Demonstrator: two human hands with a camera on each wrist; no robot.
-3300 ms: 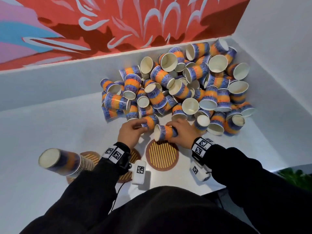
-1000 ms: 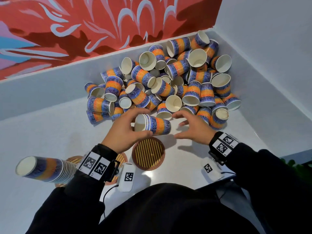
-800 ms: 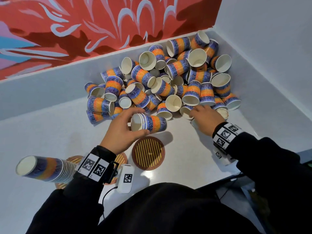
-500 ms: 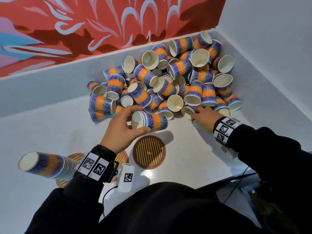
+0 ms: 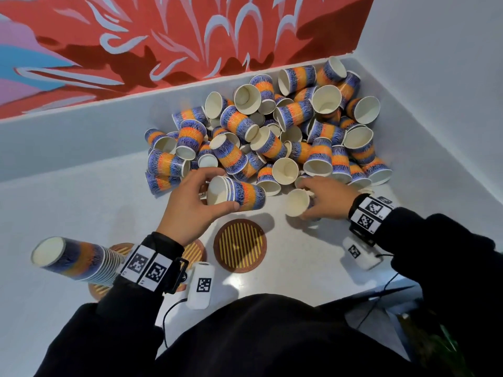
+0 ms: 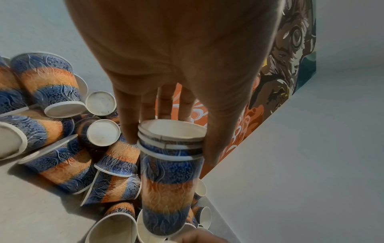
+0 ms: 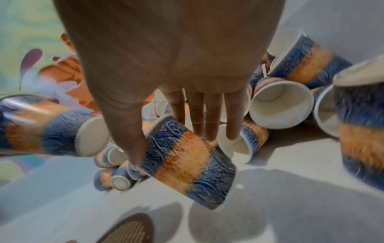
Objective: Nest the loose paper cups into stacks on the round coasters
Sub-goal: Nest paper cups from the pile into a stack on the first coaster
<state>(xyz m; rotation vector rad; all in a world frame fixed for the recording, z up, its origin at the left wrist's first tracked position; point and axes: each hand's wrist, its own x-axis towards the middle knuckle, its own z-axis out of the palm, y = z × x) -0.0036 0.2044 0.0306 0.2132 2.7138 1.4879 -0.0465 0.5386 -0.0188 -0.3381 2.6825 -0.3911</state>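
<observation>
Head view: right hand (image 5: 325, 198) now lifts single cup (image 5: 298, 202) off pile (image 5: 272, 131)

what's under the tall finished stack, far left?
The tall stack stands on a striped round coaster; only the coaster's edges show beside the base. Its middle is covered by the cups, and the left hand's wristband hides the near side.

Red floral mural (image 5: 168, 31); perhaps green foliage (image 5: 446, 346).

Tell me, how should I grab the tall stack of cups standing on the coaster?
Wrap your grip around the tall stack low down, where the many nested rims bunch together, coming from the side. It stands upright and tall on its coaster, so a push near the open top would probably tip it.
</observation>
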